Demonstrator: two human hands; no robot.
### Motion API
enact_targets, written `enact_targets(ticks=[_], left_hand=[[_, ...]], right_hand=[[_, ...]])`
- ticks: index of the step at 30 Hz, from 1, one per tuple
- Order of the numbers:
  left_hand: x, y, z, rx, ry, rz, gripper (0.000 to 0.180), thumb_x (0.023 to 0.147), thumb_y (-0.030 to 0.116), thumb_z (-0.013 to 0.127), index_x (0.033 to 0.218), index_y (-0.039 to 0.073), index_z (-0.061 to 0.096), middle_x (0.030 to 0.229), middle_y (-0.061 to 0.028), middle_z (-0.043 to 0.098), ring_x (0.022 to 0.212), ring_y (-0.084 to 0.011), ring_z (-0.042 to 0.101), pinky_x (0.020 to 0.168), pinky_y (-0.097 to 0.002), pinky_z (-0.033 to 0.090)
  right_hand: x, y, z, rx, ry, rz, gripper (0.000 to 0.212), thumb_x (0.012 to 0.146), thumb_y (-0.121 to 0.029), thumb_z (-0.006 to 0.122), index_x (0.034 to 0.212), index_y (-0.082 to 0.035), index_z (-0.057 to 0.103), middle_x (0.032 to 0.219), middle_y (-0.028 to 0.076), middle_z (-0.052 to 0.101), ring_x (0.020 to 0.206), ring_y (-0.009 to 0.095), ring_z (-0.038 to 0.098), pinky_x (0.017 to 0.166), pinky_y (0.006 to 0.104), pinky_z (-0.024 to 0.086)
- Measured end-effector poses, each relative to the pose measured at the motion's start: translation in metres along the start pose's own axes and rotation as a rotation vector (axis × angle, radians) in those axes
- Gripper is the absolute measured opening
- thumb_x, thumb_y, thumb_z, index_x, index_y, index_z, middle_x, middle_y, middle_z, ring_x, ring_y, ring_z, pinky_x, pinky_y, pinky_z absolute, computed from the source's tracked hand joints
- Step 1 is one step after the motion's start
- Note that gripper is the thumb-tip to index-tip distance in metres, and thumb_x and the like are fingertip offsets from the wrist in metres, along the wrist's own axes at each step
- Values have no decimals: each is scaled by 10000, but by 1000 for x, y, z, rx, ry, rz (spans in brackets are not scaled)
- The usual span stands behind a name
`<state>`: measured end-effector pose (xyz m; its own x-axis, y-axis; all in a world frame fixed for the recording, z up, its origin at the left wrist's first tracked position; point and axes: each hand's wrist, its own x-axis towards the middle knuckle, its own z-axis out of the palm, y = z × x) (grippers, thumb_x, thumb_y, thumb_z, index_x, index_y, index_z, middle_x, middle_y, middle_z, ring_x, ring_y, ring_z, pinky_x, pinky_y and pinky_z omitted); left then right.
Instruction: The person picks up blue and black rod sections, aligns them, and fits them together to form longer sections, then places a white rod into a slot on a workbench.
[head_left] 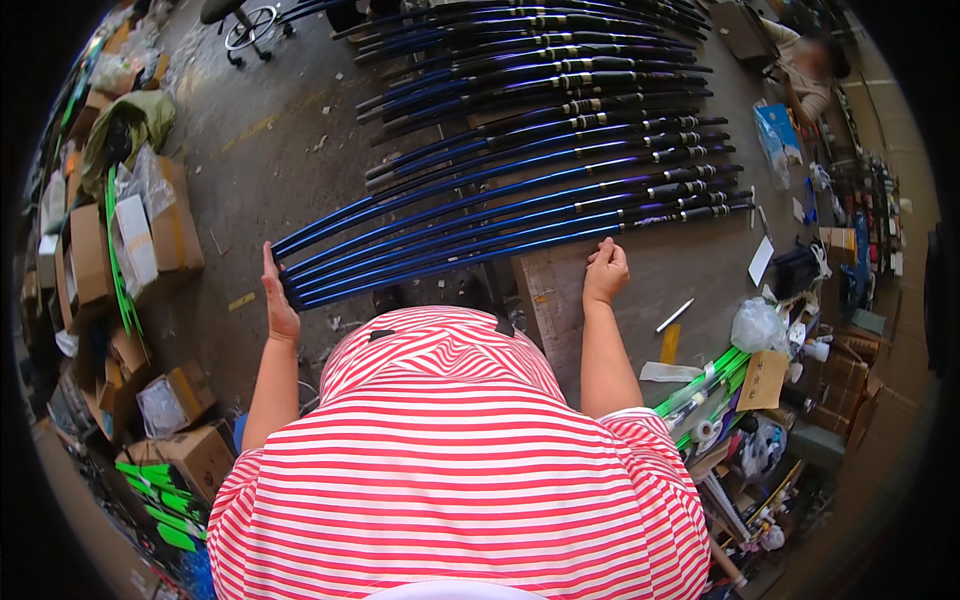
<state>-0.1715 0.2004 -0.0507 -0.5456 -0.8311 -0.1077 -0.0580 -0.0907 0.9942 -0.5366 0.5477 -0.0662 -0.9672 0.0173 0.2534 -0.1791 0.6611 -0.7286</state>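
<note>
Several dark blue fishing rods (465, 223) with black grips lie side by side, fanning slightly apart toward the right. Their left ends meet my left hand (279, 300), which is open and held upright, its flat palm against the ends. My right hand (606, 272) is just on the near side of the closest rod (560, 238), toward its grip end. Its fingers are curled in and a fingertip points at that rod; I see nothing in them, and whether it touches the rod I cannot tell.
More rods (540, 60) lie in rows farther back. At right, a white pen (675, 315) and a paper slip (761, 261) rest on the brown table (640, 290). Cardboard boxes (180, 215) and a wheeled stool (250, 28) stand left. A co-worker (803, 65) is at the far right.
</note>
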Motion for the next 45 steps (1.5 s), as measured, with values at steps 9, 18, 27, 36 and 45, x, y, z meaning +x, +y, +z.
enact_targets(ticks=[9,18,27,36,45], left_hand=[[0,1,50,9,-44,14,785,870,616,216,1399,48,99,1455,-88,128,1325,-178,126,1056,-298,63],[-2,19,73,115,2,-6,791,864,597,314,1394,41,128,1452,-117,126,1335,-239,110,1072,-343,65],[6,37,81,812,32,650,404,809,175,603,1166,27,485,1160,-162,497,1090,-298,462,925,-371,354],[14,67,141,1108,-426,696,259,624,102,700,858,44,606,782,-73,486,761,-247,483,681,-349,390],[10,57,145,1298,-569,647,138,617,132,694,689,68,595,760,-66,496,788,-233,495,683,-348,386]], right_hand=[[-3,-22,-8,-34,-1,17,324,876,-334,499,726,-72,617,520,38,581,527,210,601,520,320,469],[-1,-11,-5,-63,10,0,305,872,-331,504,716,-90,608,525,48,582,542,248,600,531,341,477],[7,-5,-6,26,-13,51,210,814,-263,607,733,-70,603,591,62,599,567,245,597,536,329,472],[103,-62,-5,-360,-495,-956,91,656,-66,625,734,-109,643,805,17,575,841,204,545,736,324,440],[128,-61,-2,-703,-693,-1228,86,705,-108,546,704,-131,630,778,8,572,849,184,546,734,313,423]])
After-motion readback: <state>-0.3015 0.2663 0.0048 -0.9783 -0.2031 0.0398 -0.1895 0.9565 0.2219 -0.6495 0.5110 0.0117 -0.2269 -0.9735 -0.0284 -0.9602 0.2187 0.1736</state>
